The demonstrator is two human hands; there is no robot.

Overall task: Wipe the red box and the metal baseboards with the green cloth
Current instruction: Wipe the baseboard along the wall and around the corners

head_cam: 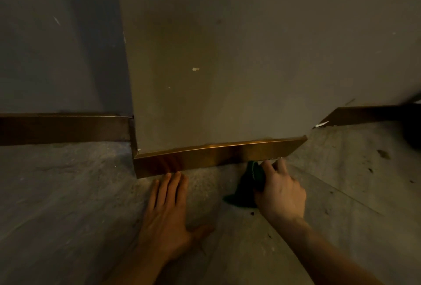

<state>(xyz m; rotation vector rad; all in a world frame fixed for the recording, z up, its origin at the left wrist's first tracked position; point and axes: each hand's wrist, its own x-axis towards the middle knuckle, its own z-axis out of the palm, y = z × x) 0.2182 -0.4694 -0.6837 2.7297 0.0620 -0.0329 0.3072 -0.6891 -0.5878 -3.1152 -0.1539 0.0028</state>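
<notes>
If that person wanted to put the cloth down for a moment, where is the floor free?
Bare floor lies left of the left hand, below the left baseboard. More lies right of the right hand, toward the far baseboard. It is crowded between the hands, where the green cloth meets the middle baseboard.

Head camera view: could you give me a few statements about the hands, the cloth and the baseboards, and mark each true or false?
1. The right hand grips the green cloth. True.
2. The left hand holds a second cloth. False: it lies flat and open on the floor, holding nothing.
3. The cloth is at the lower edge of the metal baseboard. True.
4. The red box stands beside the hands. False: no red box is in view.
</notes>
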